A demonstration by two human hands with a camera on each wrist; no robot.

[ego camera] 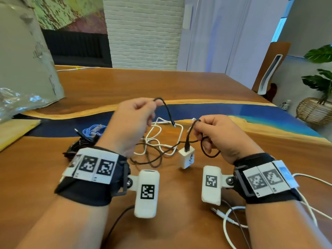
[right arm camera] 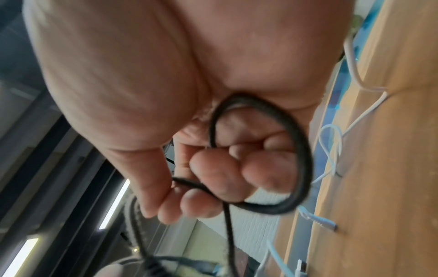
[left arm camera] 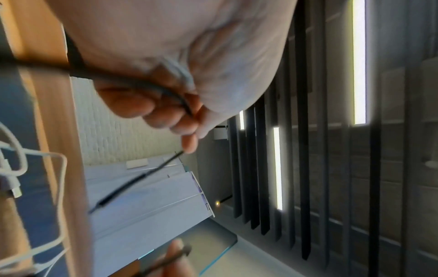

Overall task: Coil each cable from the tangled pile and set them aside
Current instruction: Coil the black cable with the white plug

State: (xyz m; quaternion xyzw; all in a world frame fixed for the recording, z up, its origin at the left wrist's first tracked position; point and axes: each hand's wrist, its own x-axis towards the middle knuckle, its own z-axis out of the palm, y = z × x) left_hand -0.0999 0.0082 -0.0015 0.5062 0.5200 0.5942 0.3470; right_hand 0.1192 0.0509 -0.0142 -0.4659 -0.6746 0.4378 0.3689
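Observation:
A thin black cable [ego camera: 168, 112] runs between both raised hands above the wooden table [ego camera: 179, 83]. My left hand [ego camera: 136, 119] pinches its free end, and the small plug hangs down past the fingertips [left arm camera: 189, 144]. My right hand [ego camera: 212, 133] grips a loop of the same black cable [right arm camera: 296, 150] curled round the fingers. The cable's other plug sits in a white charger block [ego camera: 186, 156] that hangs tilted just above the table. A loose white cable [ego camera: 158, 139] lies tangled under the hands.
A blue coiled cable [ego camera: 93, 130] and a black cable bundle [ego camera: 79, 146] lie at the left. Another white cable [ego camera: 228, 218] lies near my right forearm. A grey bag [ego camera: 23, 65] and clear plastic wrap [ego camera: 16, 103] stand at the far left.

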